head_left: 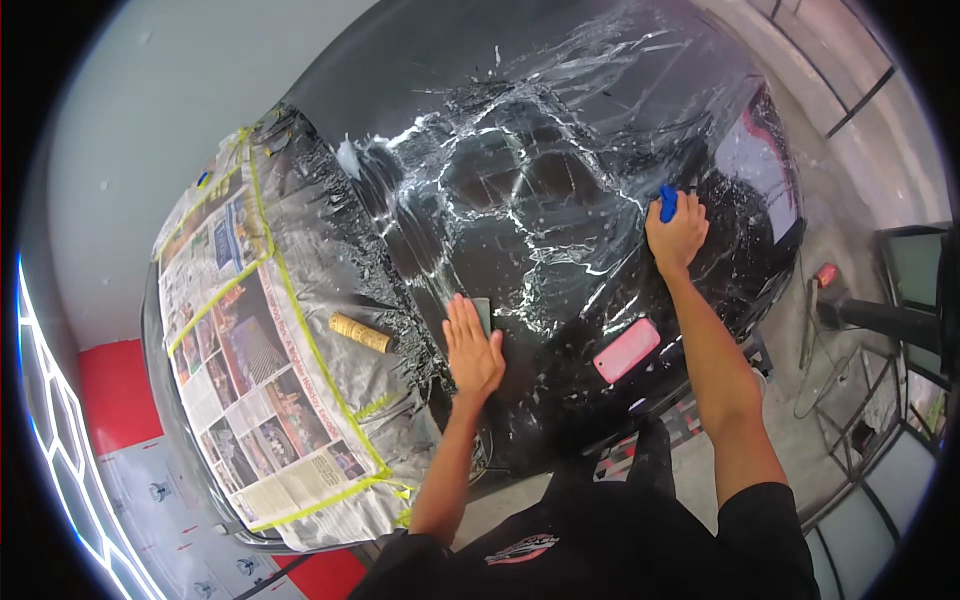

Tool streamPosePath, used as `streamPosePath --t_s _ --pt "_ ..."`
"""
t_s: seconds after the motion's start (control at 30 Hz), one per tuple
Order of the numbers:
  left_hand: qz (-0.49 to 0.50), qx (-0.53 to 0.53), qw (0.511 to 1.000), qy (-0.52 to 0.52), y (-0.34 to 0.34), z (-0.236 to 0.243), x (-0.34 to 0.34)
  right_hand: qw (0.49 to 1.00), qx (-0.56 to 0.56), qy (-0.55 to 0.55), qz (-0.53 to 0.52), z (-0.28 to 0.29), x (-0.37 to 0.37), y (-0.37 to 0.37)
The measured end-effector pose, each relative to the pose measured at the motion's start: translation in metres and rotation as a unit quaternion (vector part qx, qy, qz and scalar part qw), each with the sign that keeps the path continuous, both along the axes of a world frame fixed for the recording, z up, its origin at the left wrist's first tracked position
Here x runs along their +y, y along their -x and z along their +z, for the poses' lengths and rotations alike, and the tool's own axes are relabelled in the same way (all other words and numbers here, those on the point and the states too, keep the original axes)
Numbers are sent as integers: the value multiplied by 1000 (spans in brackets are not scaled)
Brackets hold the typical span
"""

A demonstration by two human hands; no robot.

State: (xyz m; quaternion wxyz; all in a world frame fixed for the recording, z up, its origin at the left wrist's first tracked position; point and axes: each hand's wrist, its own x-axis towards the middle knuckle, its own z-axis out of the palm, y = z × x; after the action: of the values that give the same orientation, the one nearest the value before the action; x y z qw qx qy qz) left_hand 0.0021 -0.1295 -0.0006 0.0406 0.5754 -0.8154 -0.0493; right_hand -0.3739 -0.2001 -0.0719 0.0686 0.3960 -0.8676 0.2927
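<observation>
A wet black car hood (560,262), streaked with white water marks, lies under both hands. My left hand (472,350) lies low on it with long, straight fingers, over a dark grey sanding pad (483,314). The pad's upper end shows between fingers and thumb; the rest is hidden beneath the hand. Farther right and higher, my right hand (680,238) is closed around a blue sponge or cloth (668,204), partly covered by the fingers. Between the hands, nearer my body, a pink phone-shaped object (627,350) rests on the hood.
Left of the hood, crumpled masking sheet and newspaper (265,350) are held by yellow tape (310,365). A tan cork-like cylinder (360,333) lies on the sheet. A black metal stand (880,318) and wire frame (862,410) stand on the floor at right.
</observation>
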Motion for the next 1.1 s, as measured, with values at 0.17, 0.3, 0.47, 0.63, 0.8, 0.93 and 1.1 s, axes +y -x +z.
streamPosePath --t_s 0.17,0.3,0.47,0.63,0.8,0.93,1.1 --pt "82 -11 988 129 -38 13 -179 999 -7 30 17 19 -22 -23" --pt "75 -6 991 112 -43 6 -180 999 -5 25 27 18 -19 -31" --pt "13 20 1000 -12 1 -5 -5 1000 10 10 -14 1 -3 2" --pt "46 29 994 95 -26 13 -137 1000 -10 26 -4 14 -10 -12" --pt "75 -2 991 113 -53 3 -192 999 -3 28 17 13 -23 -28" --pt "12 18 1000 -7 -6 -8 -44 1000 12 -1 -5 0 2 0" --pt "4 0 998 65 -15 4 -125 1000 3 3 -9 8 -4 -6"
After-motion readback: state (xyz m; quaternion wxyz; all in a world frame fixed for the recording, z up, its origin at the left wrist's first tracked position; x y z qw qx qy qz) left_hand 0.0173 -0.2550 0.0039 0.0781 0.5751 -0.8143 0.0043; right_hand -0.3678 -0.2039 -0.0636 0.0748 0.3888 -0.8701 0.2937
